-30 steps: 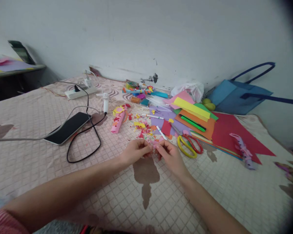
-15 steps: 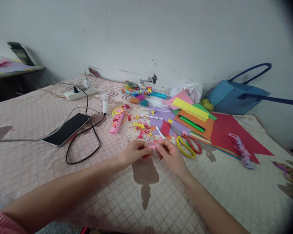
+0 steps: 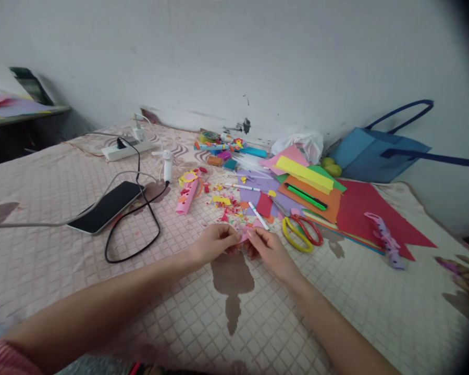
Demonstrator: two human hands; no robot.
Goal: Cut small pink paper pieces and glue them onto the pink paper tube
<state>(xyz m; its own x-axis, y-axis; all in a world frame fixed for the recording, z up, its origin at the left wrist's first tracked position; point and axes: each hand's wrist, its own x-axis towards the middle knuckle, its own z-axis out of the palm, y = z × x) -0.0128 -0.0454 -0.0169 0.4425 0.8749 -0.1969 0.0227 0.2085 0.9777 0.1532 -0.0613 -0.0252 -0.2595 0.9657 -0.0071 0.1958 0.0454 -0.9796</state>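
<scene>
A small piece of pink paper point(image 3: 245, 237) is pinched between my two hands, above the patterned cloth. My left hand point(image 3: 217, 241) grips its left side with thumb and fingers together. On the other side my right hand point(image 3: 268, 248) holds it in the same sort of pinch. The fingers cover much of the piece, so its full shape is hidden. Just beyond the hands lie paper scraps point(image 3: 230, 205) in pink, red and yellow, and a white marker point(image 3: 258, 215). Scissors point(image 3: 299, 234) with one yellow and one red handle loop rest right of my right hand.
A pink paper roll point(image 3: 187, 198) with a yellow flower lies left of the scraps. Farther left are a black power bank or phone-like slab point(image 3: 107, 207), cables and a power strip point(image 3: 127, 148). Coloured sheets point(image 3: 375, 213), a green cutter point(image 3: 306, 197) and a blue bag point(image 3: 379, 153) occupy the right.
My right hand has shifted slightly left and down, closer to the left hand. Both hands keep their pinch on the pink paper; the things around them stay put.
</scene>
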